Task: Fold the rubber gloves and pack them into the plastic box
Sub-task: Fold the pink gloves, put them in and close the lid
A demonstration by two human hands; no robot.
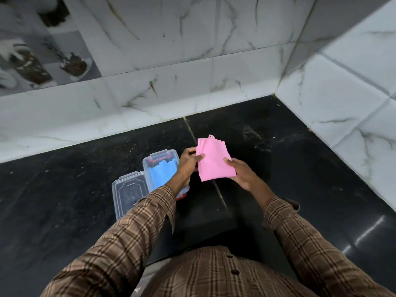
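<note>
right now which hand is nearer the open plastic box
Left. The left hand sits just right of the plastic box, overlapping its edge; the right hand is farther right.

Home kitchen: black granite counter (278,159), marble-look wall tiles (171,39).

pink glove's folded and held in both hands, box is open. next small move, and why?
Probably carry the folded pink glove left and down onto the blue glove in the open plastic box. Left hand and right hand pinch its edges above the counter, and the lid lies off beside the box.
</note>
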